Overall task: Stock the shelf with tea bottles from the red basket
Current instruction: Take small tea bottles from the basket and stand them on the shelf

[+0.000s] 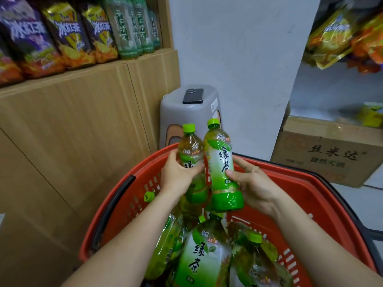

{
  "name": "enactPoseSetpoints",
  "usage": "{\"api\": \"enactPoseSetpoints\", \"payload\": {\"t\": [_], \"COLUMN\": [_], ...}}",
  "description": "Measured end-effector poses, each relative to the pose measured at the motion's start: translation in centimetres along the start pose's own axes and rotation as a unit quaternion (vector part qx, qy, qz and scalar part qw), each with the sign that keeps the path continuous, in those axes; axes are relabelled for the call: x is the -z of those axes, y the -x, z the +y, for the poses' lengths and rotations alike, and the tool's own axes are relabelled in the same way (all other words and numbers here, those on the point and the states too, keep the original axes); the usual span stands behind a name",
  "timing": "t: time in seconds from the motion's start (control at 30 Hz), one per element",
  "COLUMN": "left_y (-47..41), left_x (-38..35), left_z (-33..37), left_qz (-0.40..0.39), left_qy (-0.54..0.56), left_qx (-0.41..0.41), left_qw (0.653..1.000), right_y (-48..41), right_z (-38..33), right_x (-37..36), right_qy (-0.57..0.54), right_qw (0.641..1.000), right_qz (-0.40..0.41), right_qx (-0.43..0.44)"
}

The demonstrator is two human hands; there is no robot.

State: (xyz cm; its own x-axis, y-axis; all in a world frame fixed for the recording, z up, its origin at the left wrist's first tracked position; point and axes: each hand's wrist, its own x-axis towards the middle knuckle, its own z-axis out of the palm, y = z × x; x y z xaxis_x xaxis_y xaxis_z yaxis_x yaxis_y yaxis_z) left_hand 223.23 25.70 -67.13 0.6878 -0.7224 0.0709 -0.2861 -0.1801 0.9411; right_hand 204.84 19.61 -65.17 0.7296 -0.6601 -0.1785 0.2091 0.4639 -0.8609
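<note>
Green-capped tea bottles, two, upright and touching above the red basket (306,181): left bottle (191,151) gripped round its middle by the left hand (178,176), right bottle (222,168) clasped by the right hand (256,184), hands apart; more bottles (203,257) lying inside the basket; stocked shelf (145,58) up-left of it.

**Bottles, Basket and the Rest, Counted**

Two green tea bottles (222,168) are held up, one in the left hand (176,175) and one in the right hand (256,184). One red basket (323,195) holds at least four more bottles (203,255); they overlap, so the full number cannot be told. The shelf (149,59) carries three dark-labelled bottles (68,32) in plain view, with another cut off at the left edge, and three pale green bottles (122,27). There is one grey stool (178,112), one phone (193,95) and one cardboard box (327,154). The snack bags (331,36) are too blurred to count.
</note>
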Motion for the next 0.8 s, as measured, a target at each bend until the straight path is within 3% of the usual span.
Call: {"api": "enactPoseSetpoints", "payload": {"t": [0.13,0.3,0.43,0.53,0.63,0.8], "left_y": [0.7,3.8,5.1,6.4,8.7,12.0], "left_x": [2.1,5.7,11.2,16.8,22.2,30.8], "left_z": [4.5,7.8,8.3,8.9,10.0,12.1], "left_qz": [-0.019,-0.112,-0.162,-0.181,-0.124,0.057], "left_qy": [0.194,0.261,0.308,0.336,0.342,0.323], "left_qx": [-0.025,0.077,0.147,0.132,0.059,-0.029], "left_qw": [0.981,0.956,0.926,0.915,0.930,0.944], "right_y": [0.3,1.7,2.7,3.2,3.3,2.7], "right_z": [-0.7,-1.6,-2.4,-3.3,-3.8,-3.4], "right_x": [-0.6,-4.6,-9.9,-14.7,-20.2,-30.1], "right_qy": [-0.059,-0.146,-0.112,-0.075,-0.013,0.083], "right_qw": [0.997,0.985,0.986,0.985,0.975,0.955], "right_qz": [-0.038,-0.089,-0.104,-0.145,-0.220,-0.282], "right_qx": [0.021,-0.013,-0.059,-0.053,-0.016,0.042]}}
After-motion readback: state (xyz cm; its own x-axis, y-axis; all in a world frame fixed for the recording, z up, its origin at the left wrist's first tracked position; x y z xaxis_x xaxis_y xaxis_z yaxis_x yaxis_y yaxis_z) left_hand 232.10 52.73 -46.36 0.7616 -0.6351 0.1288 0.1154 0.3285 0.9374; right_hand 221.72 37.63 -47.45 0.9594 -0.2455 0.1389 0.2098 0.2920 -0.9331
